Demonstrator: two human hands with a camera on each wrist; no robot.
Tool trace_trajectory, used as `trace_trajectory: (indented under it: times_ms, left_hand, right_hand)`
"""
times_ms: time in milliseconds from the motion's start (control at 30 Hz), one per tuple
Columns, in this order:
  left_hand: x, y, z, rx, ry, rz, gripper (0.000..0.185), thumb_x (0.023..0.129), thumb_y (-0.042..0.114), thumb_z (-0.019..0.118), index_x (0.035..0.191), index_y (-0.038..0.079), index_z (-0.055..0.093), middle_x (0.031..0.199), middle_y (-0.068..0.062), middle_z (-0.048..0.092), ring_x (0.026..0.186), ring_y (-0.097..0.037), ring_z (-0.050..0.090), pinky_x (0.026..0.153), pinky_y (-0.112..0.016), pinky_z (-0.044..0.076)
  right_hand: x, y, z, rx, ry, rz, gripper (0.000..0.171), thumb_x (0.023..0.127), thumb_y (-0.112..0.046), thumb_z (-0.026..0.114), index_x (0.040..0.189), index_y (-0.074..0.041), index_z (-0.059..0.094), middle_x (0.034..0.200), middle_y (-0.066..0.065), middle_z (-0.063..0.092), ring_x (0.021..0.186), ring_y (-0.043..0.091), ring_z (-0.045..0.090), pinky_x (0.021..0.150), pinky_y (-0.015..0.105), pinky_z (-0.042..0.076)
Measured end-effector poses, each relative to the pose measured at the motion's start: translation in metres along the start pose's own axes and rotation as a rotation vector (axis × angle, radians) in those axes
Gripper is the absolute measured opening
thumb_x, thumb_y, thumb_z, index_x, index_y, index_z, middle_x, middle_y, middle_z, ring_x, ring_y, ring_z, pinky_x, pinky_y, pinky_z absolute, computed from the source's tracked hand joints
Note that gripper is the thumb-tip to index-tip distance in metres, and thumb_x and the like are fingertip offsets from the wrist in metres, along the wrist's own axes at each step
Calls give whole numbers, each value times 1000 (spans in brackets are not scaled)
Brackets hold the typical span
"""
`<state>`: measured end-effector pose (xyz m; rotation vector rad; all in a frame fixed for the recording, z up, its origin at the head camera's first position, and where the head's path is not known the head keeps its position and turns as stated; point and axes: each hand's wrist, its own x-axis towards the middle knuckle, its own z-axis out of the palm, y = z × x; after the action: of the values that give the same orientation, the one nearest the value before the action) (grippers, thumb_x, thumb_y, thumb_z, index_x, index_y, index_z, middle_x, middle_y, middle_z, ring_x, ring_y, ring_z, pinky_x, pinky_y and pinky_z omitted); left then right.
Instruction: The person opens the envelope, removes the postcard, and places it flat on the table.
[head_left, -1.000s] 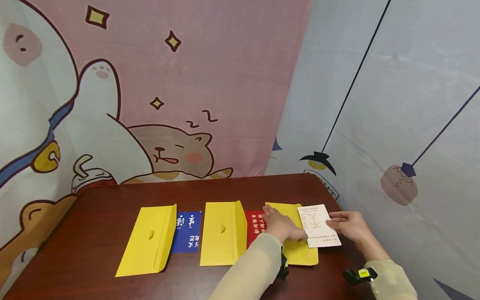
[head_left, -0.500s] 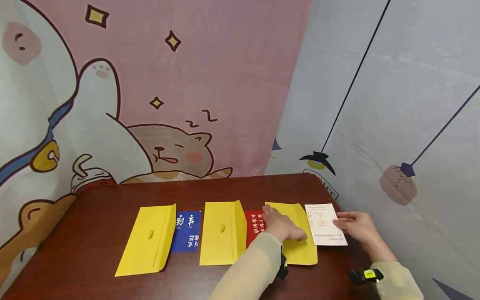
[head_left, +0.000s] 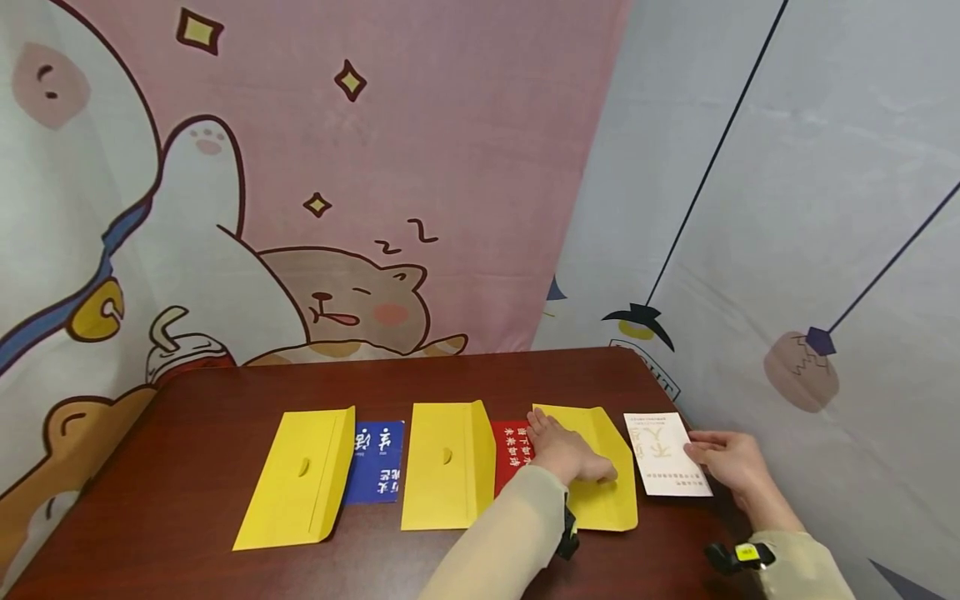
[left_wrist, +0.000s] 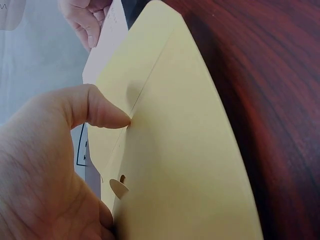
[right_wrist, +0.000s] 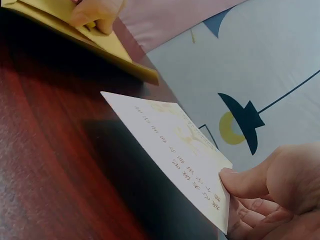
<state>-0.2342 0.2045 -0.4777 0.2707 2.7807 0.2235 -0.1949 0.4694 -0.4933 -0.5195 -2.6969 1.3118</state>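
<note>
In the head view, my left hand (head_left: 564, 452) rests on the rightmost yellow envelope (head_left: 611, 504), fingers stretched toward its far left side and thumb spread away. The left wrist view shows that thumb (left_wrist: 107, 110) touching the envelope near the flap crease, beside a small half-round tab (left_wrist: 119, 188). My right hand (head_left: 731, 467) pinches a white card (head_left: 663, 454) by its right edge, with gold and dark print facing up. In the right wrist view, the card (right_wrist: 175, 155) is raised and tilted over the table, apart from the envelope.
Two more yellow envelopes (head_left: 288, 492) (head_left: 438, 479) lie left on the dark red table (head_left: 435, 562). A blue card (head_left: 375, 462) lies between them, partly covered. A red card (head_left: 512, 450) lies beside the middle envelope. Printed cloth (head_left: 480, 167) hangs behind the table.
My right hand has carried the white card rightward, from overlapping the rightmost envelope to beside its flap. My left hand has stayed in place on the envelope.
</note>
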Motion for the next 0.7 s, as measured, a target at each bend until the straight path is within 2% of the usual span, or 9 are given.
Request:
trace_trajectory:
  times_ms: [133,300,467,567,700]
  left_hand:
    - [1,0,1,-16,2,-2,111,73,82,64,162,19,45,172,-10,28,160,-39,12,128,-53,11]
    - [0,0,1,-14,-1,5,111,74,84,64,162,19,45,172,-9,29,159,-39,14,128,-52,12]
    - [-2,1,-1,-13,8,8,113,74,89,61,162,21,44,170,-7,32,159,-36,16,128,-51,11]
    - [-3,1,-3,-27,6,13,113,75,90,59,162,20,45,170,-6,33,160,-35,17,128,-50,11]
    - [-5,0,-6,-41,1,32,108,78,89,56,161,20,47,169,-6,35,160,-35,18,128,-50,12]
  right_hand:
    - [0,6,5,-28,21,-23,47,96,-8,74,128,24,59,107,35,72,85,25,72,61,25,55]
    - [-3,11,11,-133,78,-81,43,90,-9,80,116,22,66,94,31,74,78,29,74,58,29,56]
    - [-6,10,13,-254,140,-125,41,87,-12,83,108,20,69,85,25,75,77,37,73,62,41,58]
    - [-8,8,13,-304,176,-143,37,85,-13,83,105,17,71,81,20,74,77,37,72,65,46,57]
    - [-9,4,14,-340,217,-148,35,86,-13,82,104,15,71,81,19,73,76,35,69,65,48,56]
